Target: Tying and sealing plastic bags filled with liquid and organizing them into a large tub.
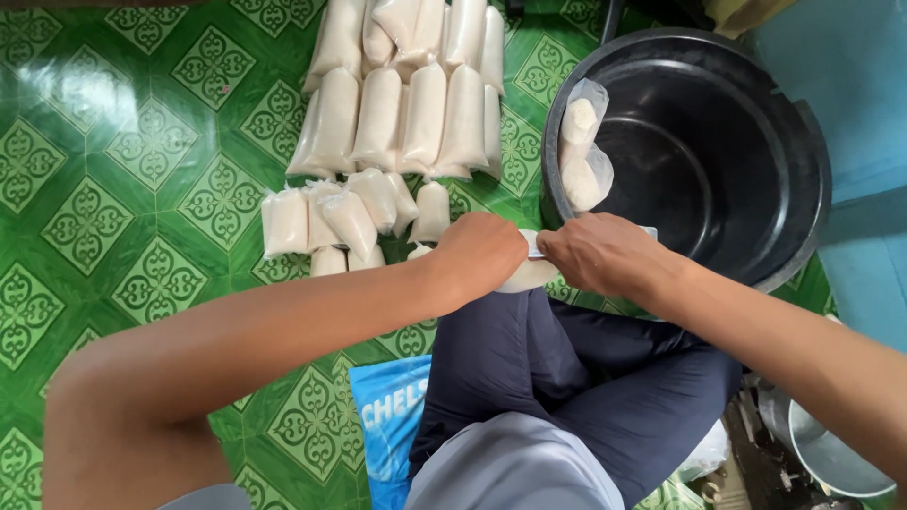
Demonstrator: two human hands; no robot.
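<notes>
Left hand: The left hand [480, 251] sat at the centre of the view, fingers curled tight around the neck of a small plastic bag [526, 275], which it pinched closed.
Right hand: The right hand [600, 253] met it from three o'clock, also clenched on the bag's clear top [535, 247], which stretched taut between the two fists; this looked like twisting or tying.
Bag in hand: It hung just under the knuckles, above the person's knee [529, 349], its rounded belly filled with pale cream liquid. Only the lower bulge showed; the rest was hidden by the fists.
Why held so: Gripping the neck from both sides probably kept the liquid from spilling while the top was worked.
Finished bags: A stack of long filled bags [406, 104] lay at twelve o'clock on the green patterned floor [142, 189], with shorter filled bags [340, 222] in a cluster at ten o'clock, nearer the left hand. They lay flat and side by side, likely so none rolled or burst.
Black tub: A large black tub [718, 151] stood at two o'clock, touching distance from the right hand. Two more bags [581, 156] leaned against its inner wall.
Other things: A blue printed sack [392, 425] lay at seven o'clock by the leg; a metal pot [831, 453] sat at four o'clock.
</notes>
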